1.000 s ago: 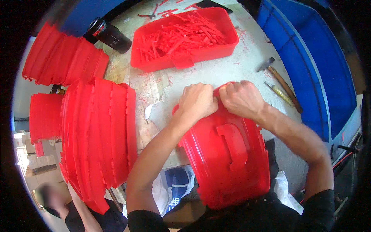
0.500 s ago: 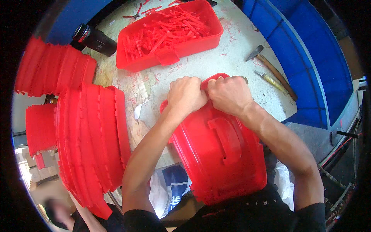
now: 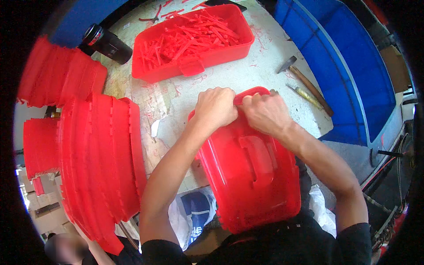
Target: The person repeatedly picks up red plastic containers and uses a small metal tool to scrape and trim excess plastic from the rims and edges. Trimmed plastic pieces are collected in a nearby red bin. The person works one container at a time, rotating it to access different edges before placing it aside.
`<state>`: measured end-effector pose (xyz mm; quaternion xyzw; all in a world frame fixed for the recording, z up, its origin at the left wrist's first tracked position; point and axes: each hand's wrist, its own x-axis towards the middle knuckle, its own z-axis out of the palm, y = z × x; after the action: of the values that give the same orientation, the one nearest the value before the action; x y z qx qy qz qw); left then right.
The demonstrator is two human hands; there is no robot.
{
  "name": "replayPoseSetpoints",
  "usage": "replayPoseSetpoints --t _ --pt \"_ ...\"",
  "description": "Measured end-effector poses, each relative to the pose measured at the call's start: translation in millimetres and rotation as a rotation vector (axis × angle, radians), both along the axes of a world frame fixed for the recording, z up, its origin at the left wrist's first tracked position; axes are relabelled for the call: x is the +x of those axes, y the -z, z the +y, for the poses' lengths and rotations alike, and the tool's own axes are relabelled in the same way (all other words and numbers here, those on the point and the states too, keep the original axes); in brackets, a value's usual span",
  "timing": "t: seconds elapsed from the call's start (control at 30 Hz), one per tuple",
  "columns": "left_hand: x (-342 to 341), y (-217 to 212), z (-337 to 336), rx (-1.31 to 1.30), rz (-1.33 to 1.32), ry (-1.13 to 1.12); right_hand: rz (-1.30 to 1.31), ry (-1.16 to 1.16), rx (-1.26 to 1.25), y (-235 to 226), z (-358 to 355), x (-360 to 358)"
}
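Note:
A glossy red plastic box lid (image 3: 236, 176), with a handle-shaped raised part on its face, leans between the table's near edge and my body. Both hands are at its far rim. My left hand (image 3: 215, 107) is closed in a fist on the left part of that rim. Close beside it, my right hand (image 3: 267, 111) grips the rim with fingers curled over. Whatever the fingertips press on is hidden behind the knuckles.
Beyond my hands stands a red bin (image 3: 192, 66) full of thin red plastic strips. Tall stacks of red plastic pieces (image 3: 99, 163) rise on the left, near another person's arm (image 3: 99, 251). A black bottle (image 3: 108, 44), a hammer (image 3: 309, 81), pliers (image 3: 152, 19) and a blue crate (image 3: 340, 66) surround the worktop.
My right hand has shifted slightly to the right and down along the rim, with more of the rim showing between the fists. The whole view has shifted slightly.

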<state>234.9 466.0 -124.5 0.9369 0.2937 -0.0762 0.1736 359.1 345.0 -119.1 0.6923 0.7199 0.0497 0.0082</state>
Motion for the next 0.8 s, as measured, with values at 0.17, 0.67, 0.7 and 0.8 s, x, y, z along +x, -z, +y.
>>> replayPoseSetpoints --t 0.17,0.67,0.7,0.8 --pt "0 1 26 -0.371 -0.055 0.083 0.014 -0.003 -0.019 1 -11 20" --pt "-8 4 15 -0.245 -0.124 0.008 0.087 -0.076 0.193 21 5 10" --pt "-8 3 13 -0.228 -0.114 -0.014 0.066 -0.077 0.201 21 4 9" --pt "-6 5 9 -0.16 -0.098 -0.047 -0.039 -0.126 0.192 15 4 6"
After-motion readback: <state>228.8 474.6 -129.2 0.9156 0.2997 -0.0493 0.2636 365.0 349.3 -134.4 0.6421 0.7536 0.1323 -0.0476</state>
